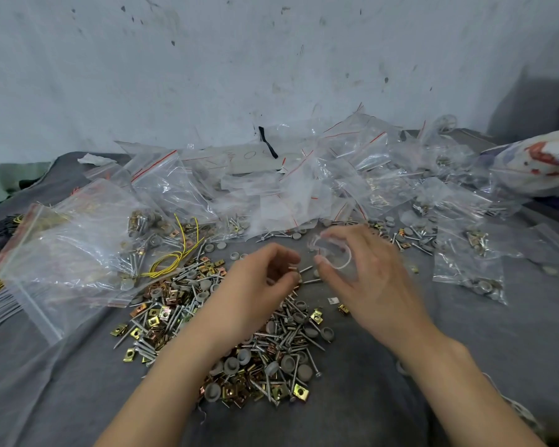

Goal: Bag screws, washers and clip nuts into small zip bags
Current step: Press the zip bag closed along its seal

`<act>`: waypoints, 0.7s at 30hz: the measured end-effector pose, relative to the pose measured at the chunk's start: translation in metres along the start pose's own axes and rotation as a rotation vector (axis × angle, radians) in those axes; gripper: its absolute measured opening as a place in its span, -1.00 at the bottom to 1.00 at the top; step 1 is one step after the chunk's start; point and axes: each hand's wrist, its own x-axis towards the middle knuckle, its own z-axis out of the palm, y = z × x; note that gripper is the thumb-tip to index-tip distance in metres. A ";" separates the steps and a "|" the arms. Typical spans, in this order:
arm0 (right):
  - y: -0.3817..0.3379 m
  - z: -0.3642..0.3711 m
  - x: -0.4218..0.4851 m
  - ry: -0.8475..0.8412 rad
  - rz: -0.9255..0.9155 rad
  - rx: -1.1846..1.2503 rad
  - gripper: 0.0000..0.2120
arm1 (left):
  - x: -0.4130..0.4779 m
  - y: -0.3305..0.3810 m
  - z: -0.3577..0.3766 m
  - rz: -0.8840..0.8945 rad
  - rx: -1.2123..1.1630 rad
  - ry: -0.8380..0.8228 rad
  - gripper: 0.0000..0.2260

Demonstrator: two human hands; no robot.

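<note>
A loose heap of screws, grey washers and brass clip nuts [233, 337] lies on the grey cloth in front of me. My left hand [259, 285] hovers over the heap with its fingers curled round a few screws [304, 273] whose tips stick out to the right. My right hand [365, 272] holds a small clear zip bag [331, 251] between thumb and fingers, its mouth held open toward the left hand. The bag is blurred. The two hands are a few centimetres apart.
A big pile of clear zip bags [304, 182], many filled, stretches across the back. A large bag [65, 253] lies at the left beside yellow wire [175, 259]. Filled small bags [468, 269] lie at the right. A patterned pillow [539, 166] lies far right.
</note>
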 end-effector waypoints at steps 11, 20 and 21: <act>-0.007 0.003 -0.001 -0.151 0.002 0.026 -0.81 | 0.003 0.007 -0.006 -0.025 -0.227 0.041 -0.91; -0.007 0.004 -0.004 -0.198 0.049 0.165 -0.87 | 0.002 0.009 -0.003 -0.002 -0.239 0.058 -0.96; -0.008 0.004 -0.004 -0.212 0.059 0.178 -0.86 | 0.002 0.008 -0.002 -0.002 -0.225 0.075 -0.96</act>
